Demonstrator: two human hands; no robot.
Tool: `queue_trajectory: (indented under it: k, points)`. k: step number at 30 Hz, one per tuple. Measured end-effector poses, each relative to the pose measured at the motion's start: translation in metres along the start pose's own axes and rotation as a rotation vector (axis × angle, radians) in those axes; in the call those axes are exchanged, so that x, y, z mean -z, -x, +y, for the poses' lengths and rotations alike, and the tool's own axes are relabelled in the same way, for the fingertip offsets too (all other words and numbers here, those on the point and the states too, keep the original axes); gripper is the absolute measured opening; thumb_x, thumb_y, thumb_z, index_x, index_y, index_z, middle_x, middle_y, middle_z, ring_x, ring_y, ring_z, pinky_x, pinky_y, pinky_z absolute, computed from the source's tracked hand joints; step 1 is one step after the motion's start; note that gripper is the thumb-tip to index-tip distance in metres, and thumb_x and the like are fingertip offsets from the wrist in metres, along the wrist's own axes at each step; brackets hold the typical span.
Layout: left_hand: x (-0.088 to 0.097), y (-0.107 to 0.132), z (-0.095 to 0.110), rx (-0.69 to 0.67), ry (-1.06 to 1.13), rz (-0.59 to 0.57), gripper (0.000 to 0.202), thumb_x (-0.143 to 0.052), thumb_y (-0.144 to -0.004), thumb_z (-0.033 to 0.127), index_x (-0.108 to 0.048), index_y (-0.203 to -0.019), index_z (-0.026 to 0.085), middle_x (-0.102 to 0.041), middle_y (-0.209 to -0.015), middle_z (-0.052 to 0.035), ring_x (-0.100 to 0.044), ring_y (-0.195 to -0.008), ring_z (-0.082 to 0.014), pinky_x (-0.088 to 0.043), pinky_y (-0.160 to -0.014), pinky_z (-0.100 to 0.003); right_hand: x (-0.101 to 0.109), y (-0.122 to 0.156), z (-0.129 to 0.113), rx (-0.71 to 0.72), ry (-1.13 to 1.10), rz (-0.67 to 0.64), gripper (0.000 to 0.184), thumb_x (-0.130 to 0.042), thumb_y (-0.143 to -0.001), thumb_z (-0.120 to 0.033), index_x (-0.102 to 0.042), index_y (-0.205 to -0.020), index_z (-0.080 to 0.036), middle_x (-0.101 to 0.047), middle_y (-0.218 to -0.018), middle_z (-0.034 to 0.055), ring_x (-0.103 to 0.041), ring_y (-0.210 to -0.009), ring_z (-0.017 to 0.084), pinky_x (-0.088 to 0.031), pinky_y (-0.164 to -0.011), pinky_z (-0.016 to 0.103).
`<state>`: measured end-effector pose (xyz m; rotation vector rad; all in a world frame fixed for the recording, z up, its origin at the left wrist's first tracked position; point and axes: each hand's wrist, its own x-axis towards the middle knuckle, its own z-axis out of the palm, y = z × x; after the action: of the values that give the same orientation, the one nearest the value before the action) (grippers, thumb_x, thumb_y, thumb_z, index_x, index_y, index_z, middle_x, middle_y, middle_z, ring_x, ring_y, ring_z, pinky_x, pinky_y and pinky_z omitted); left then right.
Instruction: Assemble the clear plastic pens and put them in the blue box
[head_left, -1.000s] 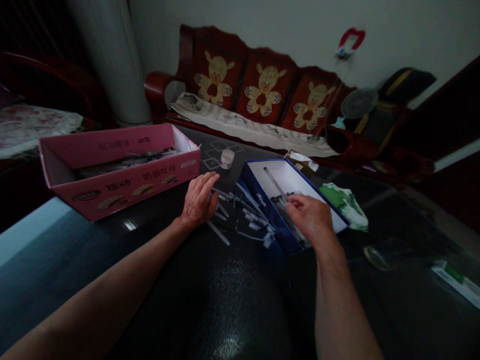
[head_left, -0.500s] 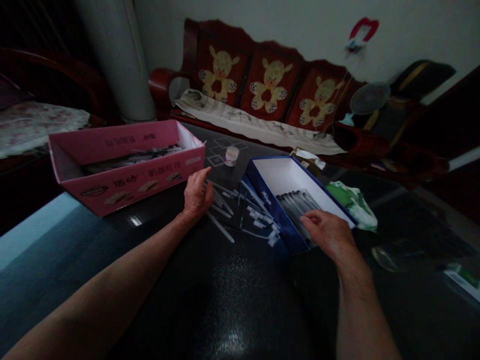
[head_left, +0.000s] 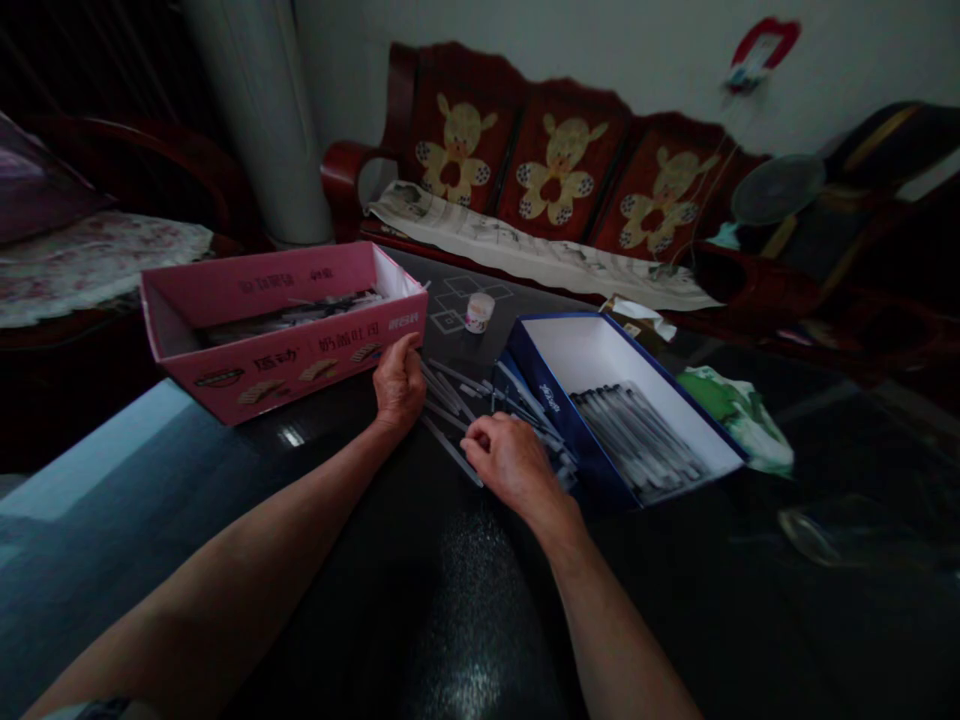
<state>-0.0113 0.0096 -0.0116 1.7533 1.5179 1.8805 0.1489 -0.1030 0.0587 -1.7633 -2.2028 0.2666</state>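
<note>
Several loose pen parts (head_left: 457,390) lie scattered on the dark table (head_left: 420,600) between a pink carton and a blue box. My left hand (head_left: 399,380) rests on its edge at the left of the pile, fingers curled and held together beside the pink carton's corner. My right hand (head_left: 504,462) is over the near right part of the pile, fingers bent down onto the pieces; what they pinch is hidden. The blue box (head_left: 540,385) with a white inside holds a row of finished pens (head_left: 637,440).
The pink carton (head_left: 300,355) at the left holds more pen parts. A small white jar (head_left: 478,312) stands behind the pile. A green-white bag (head_left: 739,415) lies right of the blue box. A red wooden sofa (head_left: 570,170) stands behind the table.
My right hand has left the blue box and moved left onto the loose pile. The pen it held a second ago lies in the box. The left hand has turned onto its edge.
</note>
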Motion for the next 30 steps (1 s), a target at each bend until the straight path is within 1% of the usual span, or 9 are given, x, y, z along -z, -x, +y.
queue_trajectory:
  k: [7, 13, 15, 17, 20, 22, 25, 27, 30]
  points:
    - [0.001, 0.001, 0.007, 0.04, 0.028, -0.015, 0.028, -0.046, -0.086, 0.021, -0.062, -0.109, 0.015, -0.065, -0.091, -0.0055, -0.06, -0.083, -0.016, -0.048, -0.081, -0.03, -0.023, 0.004, -0.019, -0.036, 0.113, -0.069, 0.012, -0.06, -0.081, -0.028, -0.067, -0.081, -0.018, -0.069, -0.088, 0.0107, -0.067, -0.076, 0.022, -0.047, -0.063, 0.031]
    - [0.008, 0.002, 0.025, 0.127, 0.108, -0.068, 0.022, -0.052, -0.086, 0.03, -0.064, -0.096, 0.016, -0.059, -0.07, 0.0006, -0.053, -0.063, -0.0107, -0.044, -0.062, -0.022, -0.008, -0.005, -0.003, -0.122, -0.026, 0.081, 0.013, -0.057, -0.082, -0.028, -0.066, -0.078, -0.019, -0.071, -0.078, 0.0076, -0.066, -0.073, 0.02, -0.045, -0.066, 0.029]
    - [0.009, 0.004, 0.031, 0.157, 0.165, -0.17, 0.025, -0.054, -0.086, 0.037, -0.066, -0.085, 0.016, -0.058, -0.064, 0.0012, -0.052, -0.06, -0.0105, -0.042, -0.058, -0.021, -0.002, -0.007, 0.003, -0.163, -0.106, 0.152, 0.015, -0.055, -0.083, -0.029, -0.065, -0.08, -0.02, -0.07, -0.073, 0.0056, -0.065, -0.068, 0.018, -0.044, -0.064, 0.028]
    - [0.009, 0.006, 0.037, 0.22, 0.29, -0.358, 0.031, -0.056, -0.084, 0.043, -0.068, -0.081, 0.015, -0.058, -0.061, 0.0007, -0.053, -0.055, -0.0107, -0.041, -0.053, -0.021, -0.002, -0.009, 0.005, -0.179, -0.185, 0.205, 0.016, -0.054, -0.084, -0.031, -0.064, -0.08, -0.02, -0.069, -0.069, 0.0041, -0.064, -0.064, 0.017, -0.042, -0.061, 0.027]
    - [0.008, 0.007, 0.044, 0.387, 0.543, -0.615, 0.034, -0.063, -0.078, 0.046, -0.069, -0.086, 0.014, -0.063, -0.064, -0.0016, -0.056, -0.053, -0.0115, -0.044, -0.05, -0.022, -0.007, -0.01, 0.003, -0.141, -0.313, 0.21, 0.015, -0.055, -0.083, -0.031, -0.064, -0.081, -0.019, -0.069, -0.068, 0.0026, -0.063, -0.06, 0.016, -0.042, -0.059, 0.025]
    - [0.007, 0.005, 0.045, 0.54, 0.701, -0.677, 0.033, -0.067, -0.075, 0.043, -0.068, -0.09, 0.013, -0.065, -0.069, -0.0031, -0.058, -0.055, -0.0121, -0.048, -0.052, -0.023, -0.01, -0.011, 0.003, -0.075, -0.399, 0.176, 0.015, -0.055, -0.084, -0.03, -0.065, -0.083, -0.019, -0.07, -0.07, 0.0017, -0.063, -0.062, 0.014, -0.042, -0.059, 0.024]
    - [0.007, -0.003, 0.041, 0.713, 0.879, -0.654, 0.031, -0.064, -0.076, 0.039, -0.065, -0.093, 0.013, -0.062, -0.067, -0.0022, -0.056, -0.053, -0.0106, -0.049, -0.052, -0.024, -0.008, -0.012, 0.012, 0.02, -0.428, 0.195, 0.017, -0.052, -0.086, -0.028, -0.067, -0.085, -0.02, -0.07, -0.077, 0.0018, -0.063, -0.07, 0.014, -0.044, -0.066, 0.023]
    - [0.007, -0.009, 0.035, 0.714, 0.909, -0.585, 0.031, -0.061, -0.078, 0.038, -0.063, -0.099, 0.014, -0.055, -0.062, 0.0011, -0.049, -0.048, -0.0076, -0.044, -0.046, -0.021, -0.003, -0.012, 0.021, 0.043, -0.362, 0.202, 0.014, -0.055, -0.084, -0.024, -0.069, -0.082, -0.02, -0.068, -0.077, 0.0015, -0.062, -0.072, 0.014, -0.044, -0.068, 0.024]
    - [0.007, -0.014, 0.028, 0.639, 0.847, -0.486, 0.037, -0.06, -0.079, 0.038, -0.06, -0.109, 0.015, -0.048, -0.059, 0.0053, -0.036, -0.04, -0.0042, -0.029, -0.037, -0.018, 0.001, -0.01, 0.028, 0.045, -0.225, 0.084, 0.009, -0.061, -0.078, -0.019, -0.071, -0.077, -0.02, -0.064, -0.073, 0.0007, -0.06, -0.067, 0.013, -0.043, -0.064, 0.023]
